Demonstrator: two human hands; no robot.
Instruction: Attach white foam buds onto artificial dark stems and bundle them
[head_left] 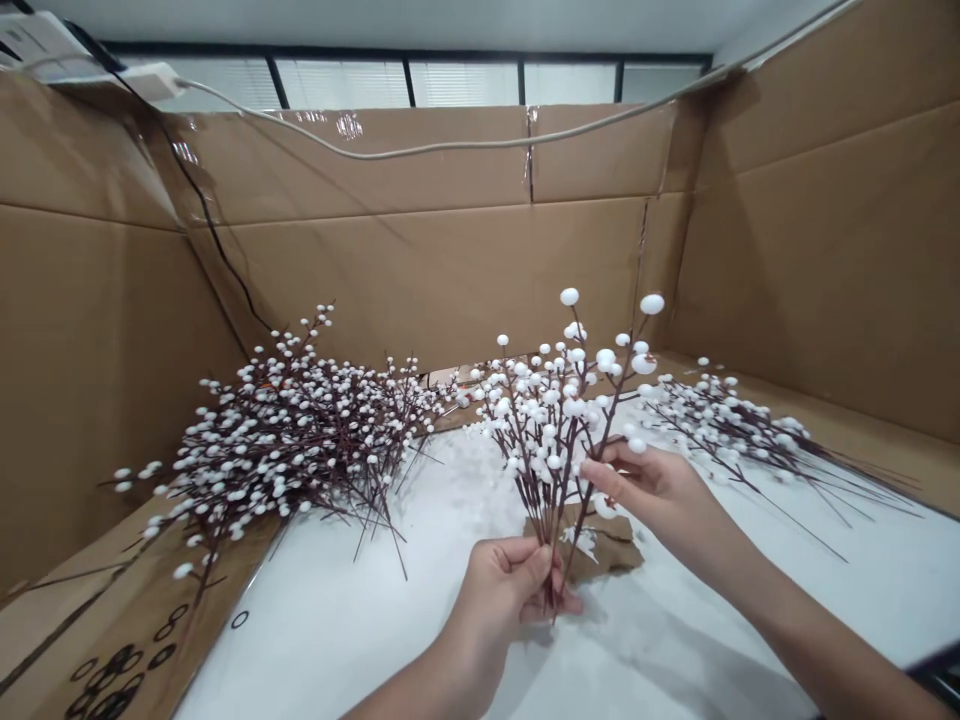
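In the middle of the head view, my left hand (510,580) is closed round the lower stems of a bunch of white berry stems (536,450). The bunch stands upright, its thin brown stems fanning out above my fist. My right hand (645,480) pinches a single white berry stem (613,400) at the bunch's right side. That stem leans a little to the right, and its lower end runs down close beside my left hand. The tips of my right fingers are partly hidden by berries.
A big heap of white berry stems (300,420) lies at the left, a smaller pile (735,420) at the right. Black rings (112,680) lie at the lower left. Cardboard walls (435,260) enclose the white tabletop (360,640); a white cable (420,152) hangs across the back.
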